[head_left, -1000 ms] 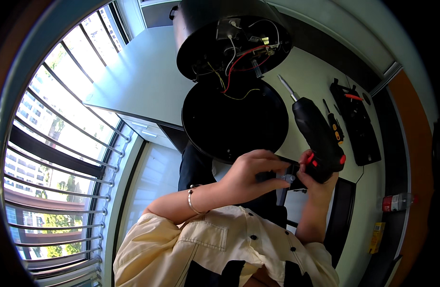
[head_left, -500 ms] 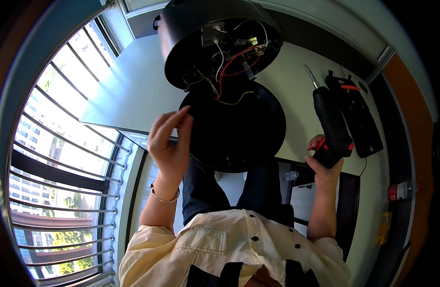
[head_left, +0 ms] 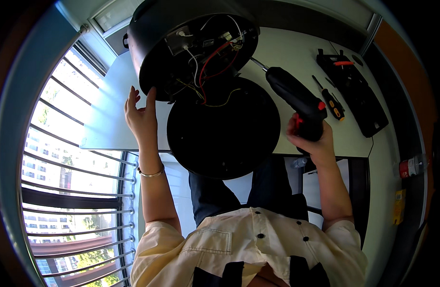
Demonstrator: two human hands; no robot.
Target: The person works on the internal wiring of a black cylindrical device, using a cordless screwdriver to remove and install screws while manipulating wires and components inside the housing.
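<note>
A dark rounded appliance (head_left: pixel 138 43) with a small handle lies tipped over, its underside opened toward me. Inside it are metal parts with white and red wires (head_left: pixel 204 71). Yellow-green wires run from it to a round black cover (head_left: pixel 224 138) that hangs over the table's front edge above my legs. My left hand (head_left: pixel 141 115) is open beside the lower left rim of the appliance, thumb close to it; I cannot tell if it touches. In my right hand (head_left: pixel 315 136) is a black cordless screwdriver (head_left: pixel 294 93), its long bit pointing up-left toward the appliance's right rim.
On the right of the pale table (head_left: pixel 289 52) lies a yellow-and-black screwdriver (head_left: pixel 331 103), beside an open black tool case (head_left: pixel 356 95). A bottle with a red label (head_left: pixel 411 167) and a yellow box (head_left: pixel 398 206) are at the far right. Window bars (head_left: pixel 76 195) run along the left.
My right hand has swung the cordless screwdriver left toward the appliance, uncovering the yellow-and-black screwdriver. My left hand has moved to the appliance's left rim and its fingers have spread. The view has shifted.
</note>
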